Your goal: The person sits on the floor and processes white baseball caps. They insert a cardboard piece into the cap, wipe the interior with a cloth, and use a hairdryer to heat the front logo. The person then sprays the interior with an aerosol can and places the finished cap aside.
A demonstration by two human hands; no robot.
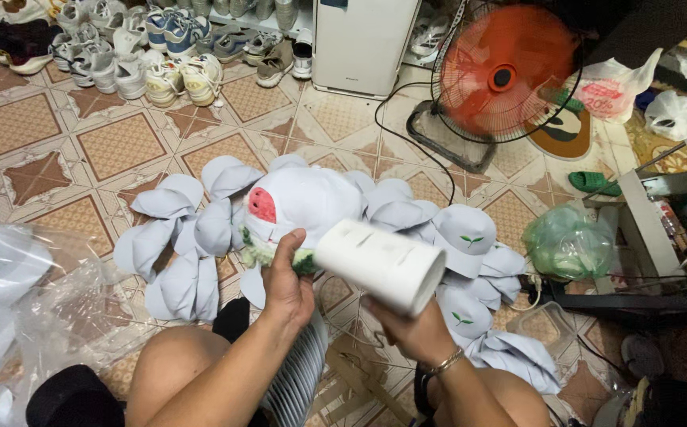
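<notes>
We see the left hand (286, 278) closed around the brim edge of a pale cloth cap (305, 202), gripping it together with a tuft of green threads (258, 251) at the thumb. The cap is rounded and soft, with a red oval patch (262, 205) on its side, and it hangs above a loose heap of caps (193, 237) of the same kind on the patterned tile floor (58, 134). The right hand (410, 328) cups the underside of a smooth white cylinder (380, 265), holding it tilted, its near end toward us. A thin gold bracelet (446, 361) circles that wrist. Crinkled clear plastic bags (35, 316) lie at the left; a round orange fan (505, 73) in a wire cage stands behind.
</notes>
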